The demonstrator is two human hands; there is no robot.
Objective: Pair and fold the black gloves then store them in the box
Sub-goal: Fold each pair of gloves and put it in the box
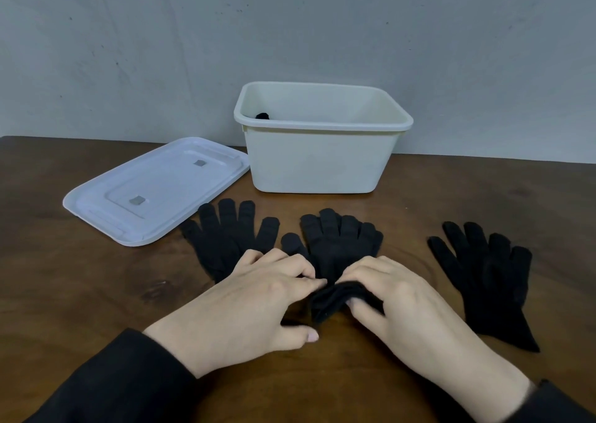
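Note:
A stacked pair of black gloves [338, 245] lies in the middle of the wooden table, fingers pointing away from me. Its cuff end [335, 300] is bunched and lifted, pinched by my left hand [258, 300] and my right hand [403, 303]. One single black glove [225, 232] lies flat to the left, partly under my left hand. Another black glove [487, 277] lies flat to the right. The cream box [316, 164] stands open behind them, with a bit of black fabric [262, 116] showing inside at its left.
The box's white lid [154, 190] lies upside down on the table [96, 293] left of the box. A grey wall rises right behind the table's far edge.

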